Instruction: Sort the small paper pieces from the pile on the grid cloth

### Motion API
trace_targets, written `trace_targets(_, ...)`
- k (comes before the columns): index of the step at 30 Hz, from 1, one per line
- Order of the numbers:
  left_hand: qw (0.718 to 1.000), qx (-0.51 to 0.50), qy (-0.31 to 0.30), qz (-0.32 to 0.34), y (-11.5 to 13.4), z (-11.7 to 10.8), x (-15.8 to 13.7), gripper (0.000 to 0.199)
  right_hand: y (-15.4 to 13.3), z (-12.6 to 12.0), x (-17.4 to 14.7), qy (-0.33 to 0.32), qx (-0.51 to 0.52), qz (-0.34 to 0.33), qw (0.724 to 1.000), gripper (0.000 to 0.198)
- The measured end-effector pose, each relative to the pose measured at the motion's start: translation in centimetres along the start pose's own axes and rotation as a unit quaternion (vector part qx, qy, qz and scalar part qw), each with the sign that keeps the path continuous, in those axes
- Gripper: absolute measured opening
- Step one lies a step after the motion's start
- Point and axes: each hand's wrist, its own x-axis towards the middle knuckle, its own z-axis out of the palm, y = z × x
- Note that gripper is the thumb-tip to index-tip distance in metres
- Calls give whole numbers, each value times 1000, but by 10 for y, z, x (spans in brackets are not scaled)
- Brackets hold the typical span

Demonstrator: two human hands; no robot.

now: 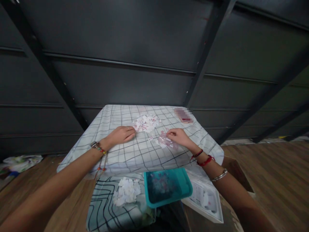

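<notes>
Probably light and flimsy (best pinched by the edges), paper scraps (148,122) are lying at twelve o'clock; the left hand (122,134) is resting beside them, fingers together; the right hand's (179,136) fingers are bunching at pinkish bits (164,141), grip unclear.

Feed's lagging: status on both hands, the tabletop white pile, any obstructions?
Left hand beside white pile, contact unclear. Right hand at pinkish heap, grip unclear. Pile loose on checked cloth. Phone-like item beyond right hand, not blocking.
</notes>
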Motion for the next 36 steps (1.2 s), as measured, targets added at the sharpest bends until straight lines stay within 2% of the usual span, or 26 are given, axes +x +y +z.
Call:
trace_targets(4,999,0,22,-28,-5,3,-4,35,-1,-3,1,-14,-57,-5,998,16)
trace_targets(9,1000,8,13,-20,-5,5,-4,35,-5,-8,5,1,-24,6,1000,19)
trace_targets(15,1000,13,-4,-25,0,1,-4,34,-3,-8,10,-45,-72,-21,996,17)
trace_targets(18,1000,5,-3,-25,1,0,-4,34,1,-16,7,-31,-55,-22,998,20)
trace_targets(22,1000,8,3,-20,1,0,-3,35,-2,-20,-5,2,-129,-84,988,21)
trace_targets(27,1000,12,3,-16,3,-2,-3,35,-17,-13,-18,-60,-205,-187,959,26)
trace_targets(33,999,27,-15,-19,2,-1,-3,33,-26,-12,-29,-4,-222,-151,963,25)
trace_targets(36,999,28,-16,-21,1,1,-4,32,-27,-9,-36,-22,-202,-170,964,25)
